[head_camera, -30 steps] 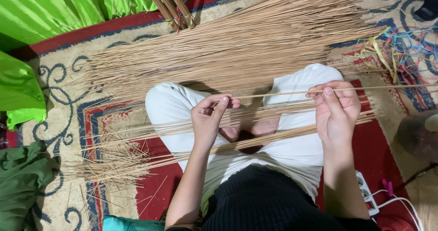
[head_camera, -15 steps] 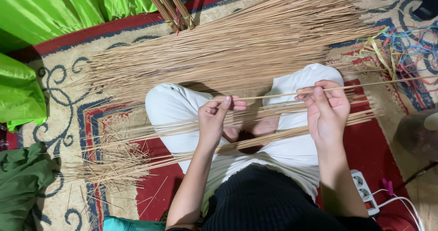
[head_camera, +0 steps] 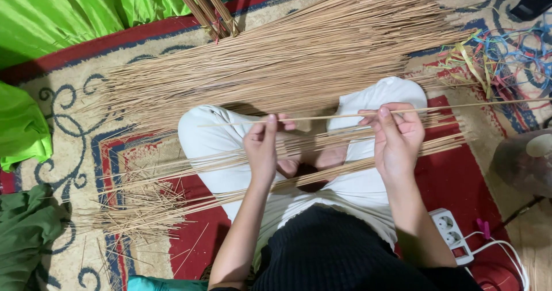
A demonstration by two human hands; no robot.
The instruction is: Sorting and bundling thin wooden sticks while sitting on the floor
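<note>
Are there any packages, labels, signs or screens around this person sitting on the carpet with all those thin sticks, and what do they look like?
None in view: no package, label, sign or screen.
Nearest to one: a white power strip, oblong, on the red carpet beside the person's right arm, with a white cable.

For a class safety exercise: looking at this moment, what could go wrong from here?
The thin stick, pinched between the left hand and right hand, might snap if bent. Its long free end could snag the tangled coloured strips. Loose sticks across the lap may slide onto the carpet.
</note>
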